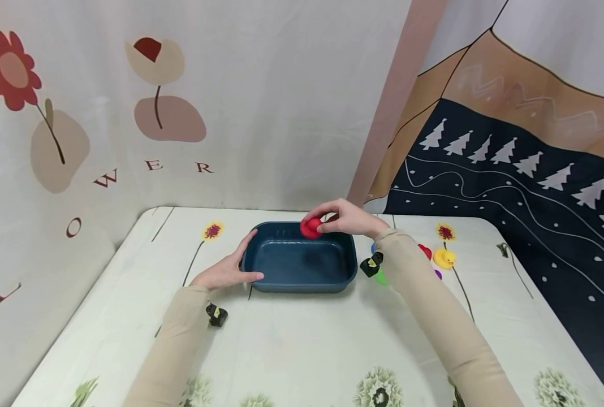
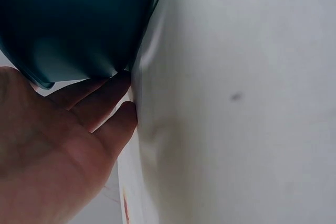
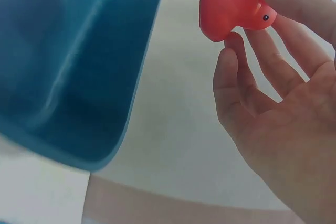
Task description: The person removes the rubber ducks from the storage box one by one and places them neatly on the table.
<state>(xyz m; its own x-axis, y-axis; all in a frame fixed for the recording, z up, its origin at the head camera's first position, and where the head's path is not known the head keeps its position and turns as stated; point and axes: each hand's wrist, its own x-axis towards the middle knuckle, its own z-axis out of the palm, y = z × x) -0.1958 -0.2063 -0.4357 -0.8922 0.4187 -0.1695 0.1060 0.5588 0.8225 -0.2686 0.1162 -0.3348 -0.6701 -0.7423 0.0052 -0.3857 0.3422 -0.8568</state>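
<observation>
A dark blue rectangular basin (image 1: 299,287) stands on the table, its inside bare in the head view. My left hand (image 1: 225,272) holds its left end, thumb over the near rim and fingers along the outer wall. In the left wrist view those fingers (image 2: 100,98) lie against the basin's side, low by the tablecloth. With its fingertips my right hand (image 1: 345,217) pinches a small red rubber duck (image 3: 226,6) over the basin's far right part. The duck's eye and beak face my palm in the right wrist view.
Right of the basin sit a yellow rubber duck (image 1: 444,258) and small red (image 1: 425,251), green (image 1: 380,277), blue and purple things, partly behind my right forearm. A flower-print cloth covers the table (image 1: 302,345). Printed curtains (image 1: 281,113) hang at its back and right side.
</observation>
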